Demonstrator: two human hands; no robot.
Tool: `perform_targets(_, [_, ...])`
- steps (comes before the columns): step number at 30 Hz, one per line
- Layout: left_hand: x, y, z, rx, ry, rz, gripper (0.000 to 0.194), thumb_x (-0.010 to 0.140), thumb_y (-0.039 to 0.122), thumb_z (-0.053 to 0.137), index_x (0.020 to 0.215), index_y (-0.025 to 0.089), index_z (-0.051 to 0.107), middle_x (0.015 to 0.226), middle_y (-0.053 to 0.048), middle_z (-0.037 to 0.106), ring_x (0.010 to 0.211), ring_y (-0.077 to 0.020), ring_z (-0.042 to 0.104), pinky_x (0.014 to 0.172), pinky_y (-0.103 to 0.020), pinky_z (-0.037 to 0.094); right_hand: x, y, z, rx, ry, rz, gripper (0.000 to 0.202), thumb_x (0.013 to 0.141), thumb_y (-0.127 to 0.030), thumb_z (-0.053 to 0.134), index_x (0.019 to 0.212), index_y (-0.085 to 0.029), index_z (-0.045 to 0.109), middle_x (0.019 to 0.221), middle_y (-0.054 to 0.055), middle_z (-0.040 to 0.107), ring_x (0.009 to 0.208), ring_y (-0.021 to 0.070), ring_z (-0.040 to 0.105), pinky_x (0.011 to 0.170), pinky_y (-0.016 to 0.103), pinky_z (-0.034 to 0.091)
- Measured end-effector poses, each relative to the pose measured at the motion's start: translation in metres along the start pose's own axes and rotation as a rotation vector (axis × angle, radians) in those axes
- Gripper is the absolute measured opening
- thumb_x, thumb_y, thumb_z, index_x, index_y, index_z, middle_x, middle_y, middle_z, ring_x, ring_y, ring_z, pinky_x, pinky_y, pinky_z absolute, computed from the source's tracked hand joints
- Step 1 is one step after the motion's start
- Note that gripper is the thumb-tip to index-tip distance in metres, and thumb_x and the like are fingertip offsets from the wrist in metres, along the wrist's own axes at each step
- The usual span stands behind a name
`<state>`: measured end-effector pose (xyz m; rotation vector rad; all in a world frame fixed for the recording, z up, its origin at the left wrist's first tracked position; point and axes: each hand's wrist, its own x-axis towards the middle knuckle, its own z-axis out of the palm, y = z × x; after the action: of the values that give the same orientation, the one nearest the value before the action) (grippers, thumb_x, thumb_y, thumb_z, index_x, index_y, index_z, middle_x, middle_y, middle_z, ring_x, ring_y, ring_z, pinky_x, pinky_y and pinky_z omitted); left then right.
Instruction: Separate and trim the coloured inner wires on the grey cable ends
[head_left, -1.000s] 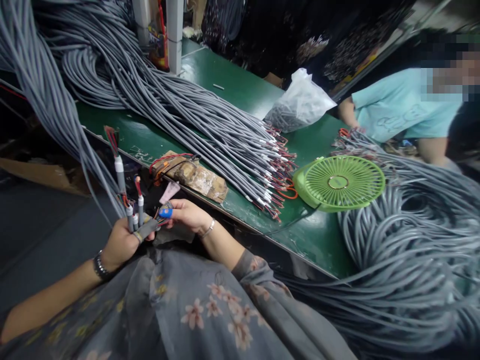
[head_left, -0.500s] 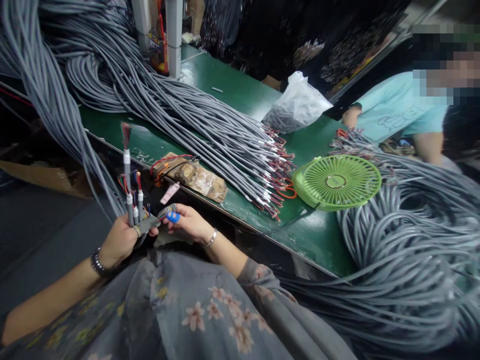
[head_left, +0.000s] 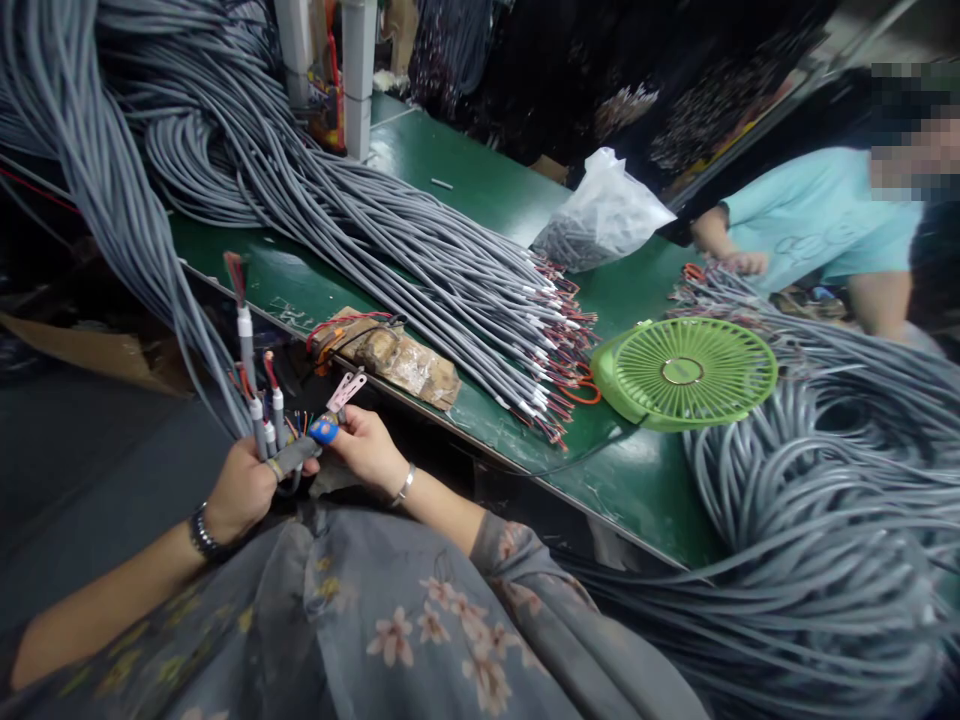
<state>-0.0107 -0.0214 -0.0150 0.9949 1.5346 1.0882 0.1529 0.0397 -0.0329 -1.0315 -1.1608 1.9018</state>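
My left hand is closed around several grey cables that stand up out of the fist. White sleeves and bared red and blue wires top these cables. One grey cable end lies across the fist toward my right, with thin coloured wires fanning out near it. My right hand has a blue wrap on the thumb and pinches at this end. From its fingers sticks up a small pink tool with two flat, slotted arms; its working end is hidden by the fingers.
On the green table lie a long grey cable bundle, a taped wooden block, a green fan and a plastic bag. Coiled cables pile at right. Across the table sits a co-worker.
My right hand has shifted slightly left, closer to my left hand. The pink tool has turned, so that its two arms now show apart. The co-worker's hand has come into sight over the cable ends.
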Motion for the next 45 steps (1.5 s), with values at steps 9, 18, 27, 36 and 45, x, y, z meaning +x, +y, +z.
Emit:
perform_targets(9, [-0.0003,0.0080,0.0092,-0.219,0.148,-0.056,0.041,0.048,0.052,0.101,0.054,0.024,0.073,0.050,-0.006,0.076,0.046,-0.0225,0.071,0.049,-0.030,0.053,-0.0050,0.0007,0.0006,0.037,-0.011,-0.061,0.064,0.064,-0.068,0.104,0.072,-0.024,0.058,0.063,-0.008,0.052,0.062,0.0110,0.047,0.061,0.026,0.042])
perform_targets(18, [0.0040,0.0034,0.0089,-0.238,0.175,-0.050,0.043,0.049,0.058,0.099,0.059,0.024,0.075,0.048,-0.005,0.074,0.046,-0.0240,0.073,0.049,-0.030,0.051,-0.0071,0.0032,0.0006,0.086,0.024,-0.043,0.069,0.048,-0.072,0.107,0.068,-0.022,0.063,0.063,-0.006,0.059,0.062,0.0107,0.047,0.062,0.027,0.043])
perform_targets(27, [0.0048,0.0052,0.0099,-0.256,0.191,-0.052,0.045,0.046,0.058,0.101,0.060,0.023,0.076,0.052,-0.006,0.078,0.045,-0.0227,0.073,0.047,-0.029,0.052,-0.0081,0.0073,-0.0034,0.024,-0.062,-0.020,0.060,0.061,-0.064,0.106,0.071,-0.023,0.064,0.067,-0.005,0.060,0.064,0.0116,0.049,0.063,0.027,0.044])
perform_targets(36, [0.0024,0.0065,0.0091,-0.212,0.144,-0.102,0.045,0.043,0.056,0.102,0.057,0.022,0.077,0.053,-0.007,0.078,0.051,-0.0246,0.074,0.051,-0.031,0.054,-0.0052,0.0038,-0.0018,0.039,0.007,-0.016,0.061,0.065,-0.063,0.104,0.075,-0.025,0.059,0.065,-0.008,0.058,0.059,0.0115,0.052,0.058,0.026,0.048])
perform_targets(45, [0.0011,0.0000,0.0040,-0.067,0.053,-0.032,0.042,0.051,0.062,0.098,0.050,0.024,0.078,0.055,-0.009,0.080,0.050,-0.0222,0.069,0.053,-0.032,0.056,-0.0051,0.0047,0.0029,0.063,0.047,-0.008,0.064,0.058,-0.068,0.107,0.070,-0.024,0.062,0.060,-0.007,0.060,0.052,0.0093,0.047,0.055,0.027,0.047])
